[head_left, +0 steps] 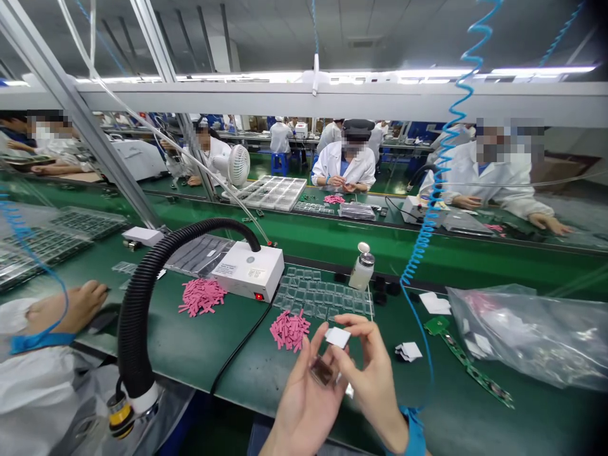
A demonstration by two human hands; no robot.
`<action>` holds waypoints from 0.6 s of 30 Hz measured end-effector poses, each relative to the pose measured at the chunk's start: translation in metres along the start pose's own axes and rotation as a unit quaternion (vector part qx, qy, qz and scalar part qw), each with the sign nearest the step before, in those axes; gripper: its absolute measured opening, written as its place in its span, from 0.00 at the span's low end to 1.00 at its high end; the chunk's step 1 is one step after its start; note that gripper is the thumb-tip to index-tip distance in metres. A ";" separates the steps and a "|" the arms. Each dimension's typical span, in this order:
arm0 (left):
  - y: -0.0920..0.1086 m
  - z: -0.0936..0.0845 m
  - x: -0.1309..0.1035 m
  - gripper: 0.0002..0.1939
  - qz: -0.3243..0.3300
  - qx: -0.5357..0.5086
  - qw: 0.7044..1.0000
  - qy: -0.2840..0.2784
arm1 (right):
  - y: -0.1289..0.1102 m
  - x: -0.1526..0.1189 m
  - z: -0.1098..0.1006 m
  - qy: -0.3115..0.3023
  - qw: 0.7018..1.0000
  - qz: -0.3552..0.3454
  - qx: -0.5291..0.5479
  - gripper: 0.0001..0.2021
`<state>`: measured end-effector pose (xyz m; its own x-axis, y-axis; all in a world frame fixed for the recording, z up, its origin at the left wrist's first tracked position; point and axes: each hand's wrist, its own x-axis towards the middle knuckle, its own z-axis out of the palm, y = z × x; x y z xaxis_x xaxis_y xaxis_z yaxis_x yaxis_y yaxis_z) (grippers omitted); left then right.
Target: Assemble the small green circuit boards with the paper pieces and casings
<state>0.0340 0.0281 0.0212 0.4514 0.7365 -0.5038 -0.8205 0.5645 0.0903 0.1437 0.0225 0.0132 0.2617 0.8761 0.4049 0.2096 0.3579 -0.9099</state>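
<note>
My left hand [304, 405] is turned palm up, fingers curled around a small dark square piece [322, 372] with a glossy brownish face. My right hand [375, 373], a blue band at its wrist, pinches a small white square pad [338, 337] just above that piece. The left fingertips are close to the pad's edge; whether they touch it I cannot tell. Left of my hands lies a pile of pink strips [289, 330]. Behind them sits a clear compartment tray [323, 296]. A small stack of white squares [408, 351] lies to the right.
A white box [251, 269] with a lit red switch stands near a black flexible hose [137, 304]. A pump bottle [362, 271] stands behind the tray. A blue coiled cord [430, 215] hangs at right, near a plastic bag [527, 335] and green circuit strip [470, 364]. A co-worker's hand [71, 308] rests at left.
</note>
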 end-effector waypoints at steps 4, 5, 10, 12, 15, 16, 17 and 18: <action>0.006 0.001 0.000 0.15 0.043 0.002 0.999 0.007 | -0.005 -0.002 -0.014 -0.008 0.999 -0.015 -0.036 0.09; 0.007 0.001 0.001 0.14 0.053 -0.001 0.998 0.012 | -0.007 -0.003 -0.016 -0.024 0.997 -0.020 -0.070 0.09; 0.008 0.000 0.004 0.12 0.083 -0.008 0.995 0.047 | -0.011 -0.017 -0.011 -0.096 0.972 -0.075 -0.202 0.10; 0.007 0.000 0.004 0.11 0.090 -0.008 0.994 0.057 | -0.010 -0.022 -0.005 -0.105 0.963 -0.088 -0.232 0.10; 0.006 0.001 0.005 0.10 0.096 0.004 0.993 0.074 | -0.008 -0.027 0.002 -0.107 0.953 -0.101 -0.264 0.11; 0.005 0.001 0.005 0.10 0.096 0.006 0.992 0.077 | -0.007 -0.027 0.004 -0.107 0.951 -0.102 -0.273 0.11; 0.004 0.001 0.005 0.11 0.095 0.005 0.992 0.080 | -0.006 -0.028 0.005 -0.106 0.948 -0.101 -0.282 0.11; 0.003 0.002 0.005 0.11 0.093 0.003 0.992 0.079 | -0.006 -0.028 0.007 -0.104 0.946 -0.099 -0.290 0.11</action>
<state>0.0342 0.0343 0.0205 0.2309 0.7608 -0.6065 -0.8820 0.4268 0.1996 0.1285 -0.0019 0.0067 -0.0162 0.8768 0.4805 0.7328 0.3374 -0.5909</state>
